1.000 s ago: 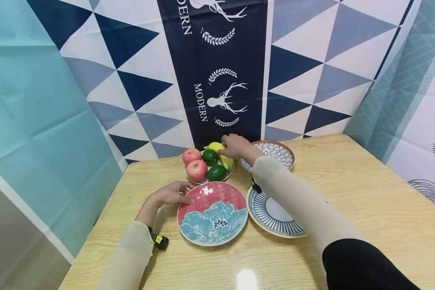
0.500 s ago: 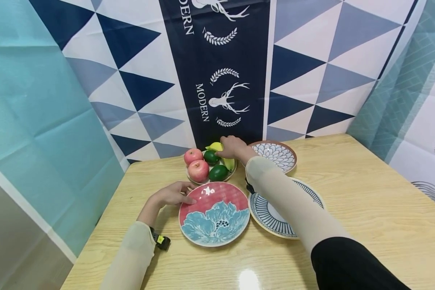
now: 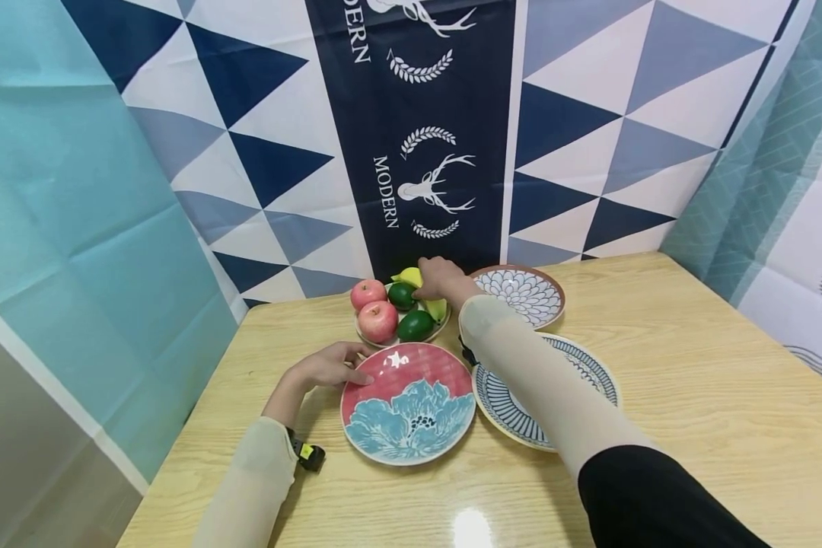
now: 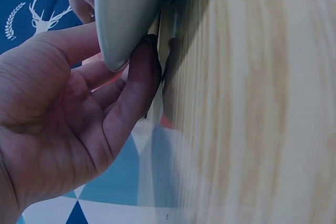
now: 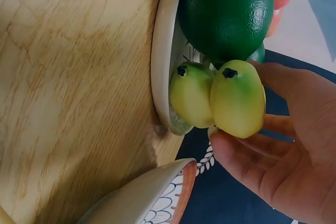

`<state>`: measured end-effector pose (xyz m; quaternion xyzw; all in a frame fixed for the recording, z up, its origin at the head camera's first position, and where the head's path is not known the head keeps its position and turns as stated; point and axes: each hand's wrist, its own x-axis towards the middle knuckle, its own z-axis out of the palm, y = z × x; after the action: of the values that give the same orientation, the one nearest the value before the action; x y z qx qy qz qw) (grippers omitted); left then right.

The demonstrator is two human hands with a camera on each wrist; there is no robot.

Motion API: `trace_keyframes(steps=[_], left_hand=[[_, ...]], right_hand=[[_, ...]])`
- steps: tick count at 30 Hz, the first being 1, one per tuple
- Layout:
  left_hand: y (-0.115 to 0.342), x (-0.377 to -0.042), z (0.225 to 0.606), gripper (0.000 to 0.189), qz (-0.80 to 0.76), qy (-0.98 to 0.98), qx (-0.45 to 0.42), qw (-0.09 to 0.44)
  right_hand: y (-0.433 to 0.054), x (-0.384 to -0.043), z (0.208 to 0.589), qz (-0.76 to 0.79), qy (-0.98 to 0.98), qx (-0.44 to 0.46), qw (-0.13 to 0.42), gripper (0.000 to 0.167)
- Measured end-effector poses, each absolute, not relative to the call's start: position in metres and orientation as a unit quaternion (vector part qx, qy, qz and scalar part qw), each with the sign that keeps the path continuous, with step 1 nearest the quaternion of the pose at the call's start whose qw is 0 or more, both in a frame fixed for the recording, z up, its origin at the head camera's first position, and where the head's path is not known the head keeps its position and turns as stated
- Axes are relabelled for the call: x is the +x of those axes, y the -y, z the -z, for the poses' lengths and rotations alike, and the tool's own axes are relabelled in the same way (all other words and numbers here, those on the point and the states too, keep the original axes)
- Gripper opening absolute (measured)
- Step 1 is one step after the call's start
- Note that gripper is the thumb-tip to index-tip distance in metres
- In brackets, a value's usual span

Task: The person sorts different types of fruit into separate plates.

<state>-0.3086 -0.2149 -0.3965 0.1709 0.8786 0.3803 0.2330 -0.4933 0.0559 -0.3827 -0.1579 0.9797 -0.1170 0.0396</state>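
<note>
At the near-left rim of a pink plate with a blue flower (image 3: 411,415), my left hand (image 3: 325,365) pinches the edge, thumb on top and fingers beneath. The left wrist view has that plate's pale side (image 4: 126,14) tilted up off the wooden table. Farther back, my right hand (image 3: 444,280) grips a pair of yellow-green bananas (image 5: 239,100) on the right of a fruit plate (image 5: 161,56). Thumb and fingers lie on either side of the fruit. Two dark green avocado-like fruits (image 3: 415,326) and two pink apples (image 3: 377,321) share that plate.
Right of the fruit stands a brown-rimmed plate with a petal pattern (image 3: 530,297). Nearer, under my right forearm, lies a blue-and-white striped plate (image 3: 503,407). A patterned cloth (image 3: 438,99) hangs behind the wooden table (image 3: 692,365).
The right forearm has shifted slightly left, and the right fingers have settled lower on the bananas. The left hand and pink plate stay put; the view drifts slightly.
</note>
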Motion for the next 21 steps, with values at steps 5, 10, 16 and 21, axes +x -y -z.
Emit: trace_keyframes(steps=[5, 10, 16, 21], left_hand=[[0.215, -0.309, 0.397, 0.046, -0.380, -0.879, 0.169, 0.233], [0.214, -0.311, 0.396, 0.046, -0.377, -0.879, 0.173, 0.233], [0.215, -0.310, 0.396, 0.047, -0.378, -0.879, 0.167, 0.237], [0.215, -0.311, 0.396, 0.047, -0.376, -0.880, 0.173, 0.235]], right_hand=[[-0.053, -0.469, 0.366, 0.124, -0.979, -0.154, 0.041, 0.056], [-0.054, -0.447, 0.354, 0.128, -0.979, -0.156, 0.032, 0.039], [-0.050, -0.431, 0.344, 0.122, -0.979, -0.157, 0.033, 0.023], [-0.048, -0.433, 0.345, 0.117, -0.981, -0.151, 0.034, 0.021]])
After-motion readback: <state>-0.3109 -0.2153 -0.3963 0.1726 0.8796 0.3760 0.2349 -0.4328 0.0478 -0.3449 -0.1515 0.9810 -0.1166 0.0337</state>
